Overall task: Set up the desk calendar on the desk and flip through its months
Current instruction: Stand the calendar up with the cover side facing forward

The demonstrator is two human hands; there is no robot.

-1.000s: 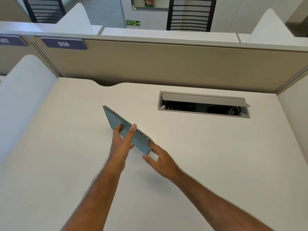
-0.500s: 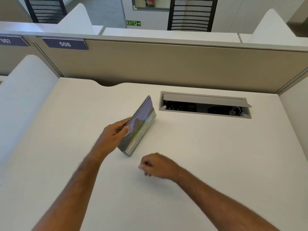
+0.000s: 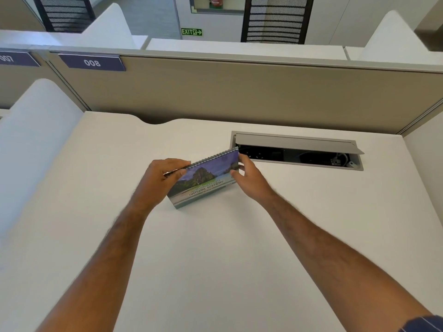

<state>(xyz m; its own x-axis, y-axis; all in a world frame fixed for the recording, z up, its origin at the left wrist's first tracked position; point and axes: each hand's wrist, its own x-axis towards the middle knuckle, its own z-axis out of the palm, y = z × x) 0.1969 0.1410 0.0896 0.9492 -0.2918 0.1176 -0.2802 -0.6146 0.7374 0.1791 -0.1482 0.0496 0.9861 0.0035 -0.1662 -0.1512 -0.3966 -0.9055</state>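
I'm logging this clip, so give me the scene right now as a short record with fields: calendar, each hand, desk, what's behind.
calendar: desk calendar, cover showing a scenery photo, spiral edge up, bottom edge on the desk
left hand: left hand at the spiral's left end
right hand: right hand at the right edge
desk: white desk
behind: open cable tray

- Desk calendar (image 3: 203, 180): spiral-bound along its top edge, cover showed a sea-and-cliff photo with "NATURAL SCENERY" text.
- Stood on its bottom edge on the white table (image 3: 215, 259), cover facing the camera, leaning back, turned at a slant.
- Sat mid-table, gripped at both ends.
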